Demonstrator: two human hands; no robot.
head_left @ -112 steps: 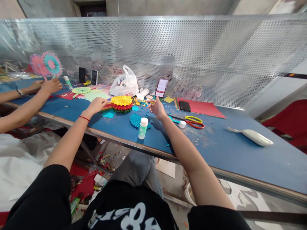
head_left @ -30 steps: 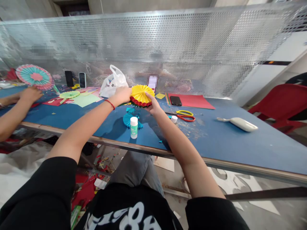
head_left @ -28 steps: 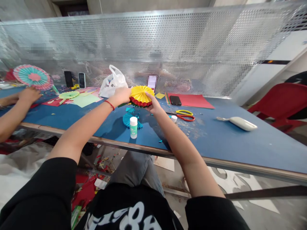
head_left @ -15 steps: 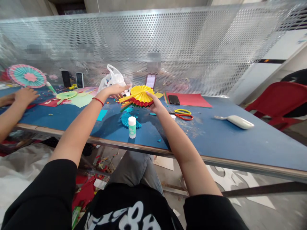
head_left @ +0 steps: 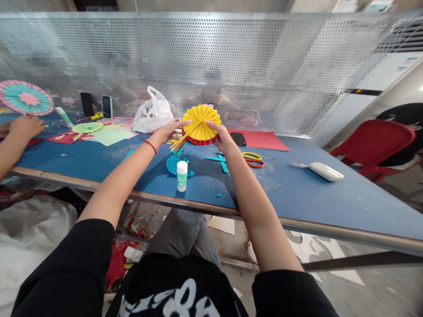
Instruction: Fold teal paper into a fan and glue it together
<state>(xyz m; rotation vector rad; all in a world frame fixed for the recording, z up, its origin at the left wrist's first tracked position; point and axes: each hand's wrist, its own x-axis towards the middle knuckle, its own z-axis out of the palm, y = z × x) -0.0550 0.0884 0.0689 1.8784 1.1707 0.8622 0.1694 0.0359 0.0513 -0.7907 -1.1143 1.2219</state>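
Note:
Both my hands hold a round pleated yellow paper fan (head_left: 201,122) up above the blue table (head_left: 291,185), one at each side. It has a red pleated layer (head_left: 198,141) behind it. My left hand (head_left: 170,130) grips its left edge, and a bundle of orange and yellow paper sticks (head_left: 178,143) pokes out below. My right hand (head_left: 220,135) presses on its right edge. A pleated teal paper fan (head_left: 175,165) and a white glue bottle with a green label (head_left: 181,176) stand just below my hands.
Teal paper strips (head_left: 218,157) and yellow-and-red scissors (head_left: 253,159) lie right of my hands. A phone (head_left: 238,138) rests on red card (head_left: 261,141). A co-worker's hand (head_left: 26,127) rests far left, near a pink-and-teal fan (head_left: 25,97). A white plastic bag (head_left: 153,115) stands behind.
The yellow fan has spread into a fuller round and now faces me, raised higher between my hands. Teal strips now show on the table, and the view has shifted slightly.

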